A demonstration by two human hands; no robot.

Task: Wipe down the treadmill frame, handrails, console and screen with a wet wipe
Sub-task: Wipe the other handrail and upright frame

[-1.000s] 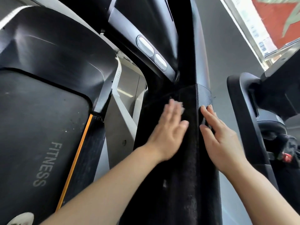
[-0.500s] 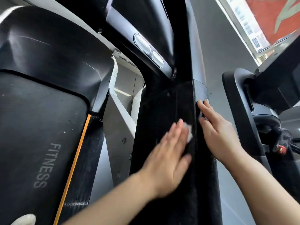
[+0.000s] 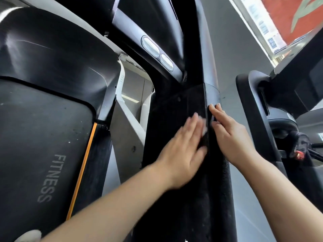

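We see the left hand, fingers flat, pressing a white wipe against the black treadmill post. The right hand rests flat, holding nothing, on the post's edge.

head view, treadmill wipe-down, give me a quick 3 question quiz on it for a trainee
1. True or false: the left hand presses the white wet wipe flat against the black textured upright post.
2. Which hand rests on the post's outer edge with no wipe visible under it?
A. left
B. right
3. Fill in: the word printed on the dark grey running belt is ____.

Key: 1 true; 2 B, the right hand; 3 FITNESS.
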